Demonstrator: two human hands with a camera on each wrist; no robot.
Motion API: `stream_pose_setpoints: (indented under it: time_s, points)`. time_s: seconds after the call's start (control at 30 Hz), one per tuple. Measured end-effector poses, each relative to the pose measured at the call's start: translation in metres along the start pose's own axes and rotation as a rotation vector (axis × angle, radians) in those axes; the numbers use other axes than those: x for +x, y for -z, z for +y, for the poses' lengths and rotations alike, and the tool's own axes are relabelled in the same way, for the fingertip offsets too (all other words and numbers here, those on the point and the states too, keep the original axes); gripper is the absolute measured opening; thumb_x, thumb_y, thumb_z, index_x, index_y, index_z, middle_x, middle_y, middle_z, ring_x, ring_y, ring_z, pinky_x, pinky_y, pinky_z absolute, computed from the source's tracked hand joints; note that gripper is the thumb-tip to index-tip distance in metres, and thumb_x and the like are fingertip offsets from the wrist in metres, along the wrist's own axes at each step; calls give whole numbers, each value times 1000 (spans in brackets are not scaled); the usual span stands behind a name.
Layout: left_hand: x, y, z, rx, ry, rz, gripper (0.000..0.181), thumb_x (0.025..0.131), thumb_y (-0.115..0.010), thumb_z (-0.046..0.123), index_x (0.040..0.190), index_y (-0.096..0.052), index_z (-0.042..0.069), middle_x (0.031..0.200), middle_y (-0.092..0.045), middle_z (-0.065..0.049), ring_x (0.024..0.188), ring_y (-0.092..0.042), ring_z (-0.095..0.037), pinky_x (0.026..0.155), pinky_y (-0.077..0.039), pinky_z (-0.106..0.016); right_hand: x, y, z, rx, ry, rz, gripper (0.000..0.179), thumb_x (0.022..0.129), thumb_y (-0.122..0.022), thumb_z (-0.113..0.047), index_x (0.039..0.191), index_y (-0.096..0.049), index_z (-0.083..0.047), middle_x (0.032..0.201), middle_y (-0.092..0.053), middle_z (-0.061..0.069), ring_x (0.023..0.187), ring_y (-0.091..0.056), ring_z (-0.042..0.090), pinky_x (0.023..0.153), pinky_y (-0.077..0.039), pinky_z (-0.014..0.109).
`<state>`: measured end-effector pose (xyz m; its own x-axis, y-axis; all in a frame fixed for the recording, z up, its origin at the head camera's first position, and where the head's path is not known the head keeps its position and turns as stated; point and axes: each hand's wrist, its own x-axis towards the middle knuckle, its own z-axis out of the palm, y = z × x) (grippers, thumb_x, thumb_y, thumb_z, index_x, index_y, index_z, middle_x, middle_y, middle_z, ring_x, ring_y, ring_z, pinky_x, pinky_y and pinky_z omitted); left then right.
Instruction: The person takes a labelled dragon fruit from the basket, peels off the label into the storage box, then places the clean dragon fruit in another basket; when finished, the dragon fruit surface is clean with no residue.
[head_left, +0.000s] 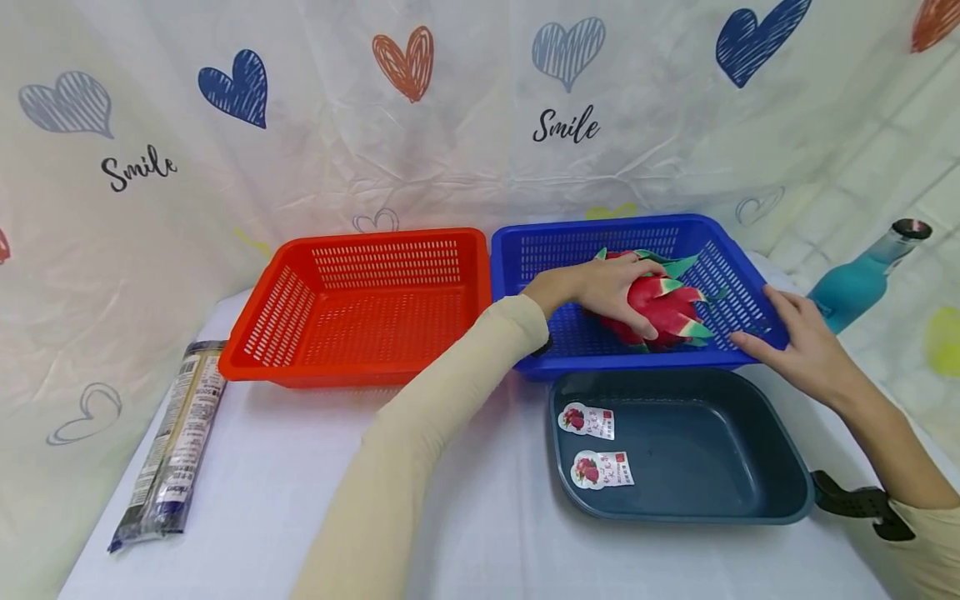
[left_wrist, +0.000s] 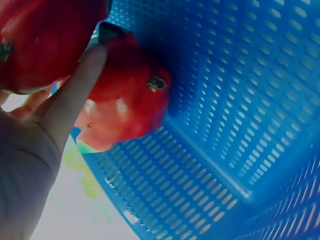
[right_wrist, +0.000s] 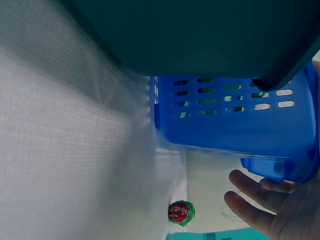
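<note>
Red dragon fruits with green-tipped scales (head_left: 671,310) lie inside the blue perforated basket (head_left: 517,365). My left hand (head_left: 609,293) reaches over the basket's near rim and grips one dragon fruit (left_wrist: 45,42) with thumb and fingers. Beside it, a second dragon fruit (left_wrist: 122,95) shows its stem end in the left wrist view. At the basket's right end, my right hand (head_left: 813,350) holds the rim, thumb over the edge and fingers (right_wrist: 255,202) outside. The palm side of the left hand is hidden from the head view.
A red basket (head_left: 390,325) stands left of the blue one. In front sits a dark tub (head_left: 697,450) with two dragon-fruit stickers (head_left: 602,469) on it. Long packets (head_left: 180,442) lie at left; a turquoise bottle (head_left: 851,287) stands at right. A round red-green item (right_wrist: 181,212) is beyond.
</note>
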<state>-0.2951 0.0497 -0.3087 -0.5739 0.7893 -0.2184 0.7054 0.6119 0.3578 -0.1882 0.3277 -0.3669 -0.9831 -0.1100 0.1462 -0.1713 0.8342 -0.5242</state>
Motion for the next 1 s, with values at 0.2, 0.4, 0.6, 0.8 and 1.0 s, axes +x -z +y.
stream_pose_setpoints:
  time_s: [0.2,0.4,0.6,0.8,1.0]
  points:
    - [2,-1,1,56,12,-44,100,73,-65,70,152,-22,28,152,-31,8,138,-27,-8,108,-40,-23,1,-2,-1,0,-10,-2,93,90,-59,-41,155,-6,-2,149,-11,39,123,-25,59,83,-33,80]
    - [2,0,4,44,-14,-43,98,71,-69,68,148,-28,23,145,-40,9,128,-39,-4,101,-42,-17,1,-1,-1,-6,2,3,92,90,-59,-40,155,-7,-1,149,-12,39,124,-24,59,83,-33,80]
    - [3,7,21,67,43,-117,91,69,-73,66,138,-31,24,130,-47,7,106,-54,-7,71,-56,-20,0,1,1,-26,3,-8,93,90,-58,-41,154,-6,0,149,-12,40,125,-25,59,83,-32,80]
    - [1,10,33,159,110,-185,91,70,-70,69,138,-26,26,131,-43,8,96,-59,-12,70,-57,-23,0,2,0,-39,-1,-16,93,90,-58,-43,154,-5,1,148,-13,40,125,-25,59,83,-32,80]
    - [1,15,34,219,106,-291,102,72,-69,68,146,-15,23,147,-32,5,130,-39,-9,109,-40,-24,0,3,0,-53,-16,-45,95,91,-57,-45,154,-3,0,149,-10,40,125,-24,59,84,-33,80]
